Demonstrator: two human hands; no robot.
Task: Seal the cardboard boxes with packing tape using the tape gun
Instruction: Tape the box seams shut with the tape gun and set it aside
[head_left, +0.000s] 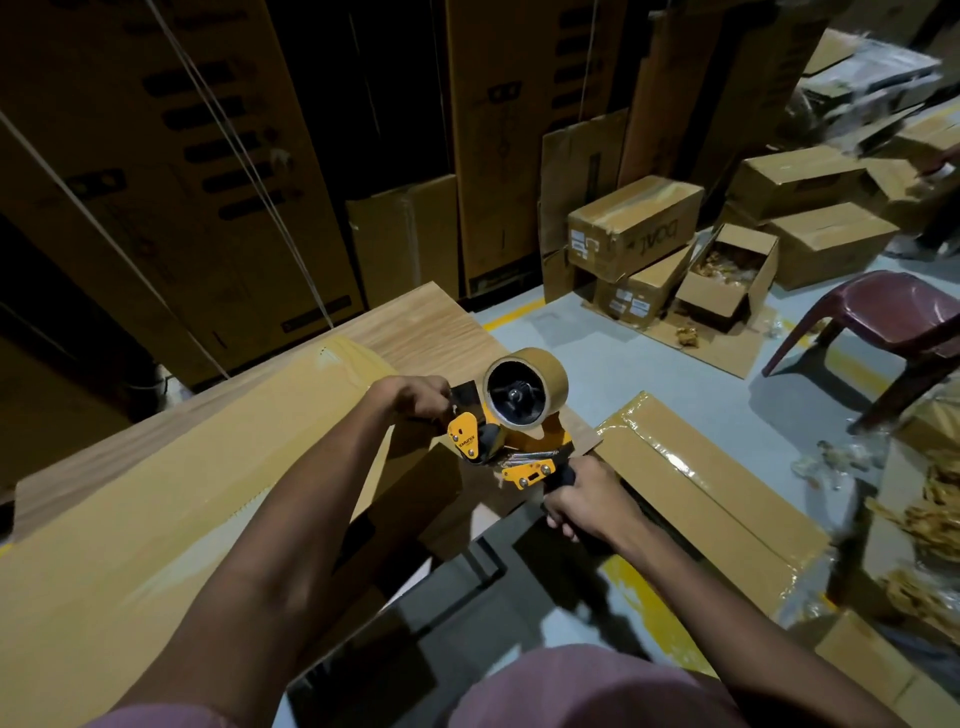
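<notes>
Tape gun (511, 431), boxes (635, 226), chair (893, 322) beyond

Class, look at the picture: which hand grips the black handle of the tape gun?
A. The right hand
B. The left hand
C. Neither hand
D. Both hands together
A: the right hand is curled round the tape gun handle, while the left hand pinches its front end.

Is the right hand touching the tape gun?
Touching. In the head view the right hand has its fingers curled round the black handle of the tape gun, with no gap visible between them.
</notes>
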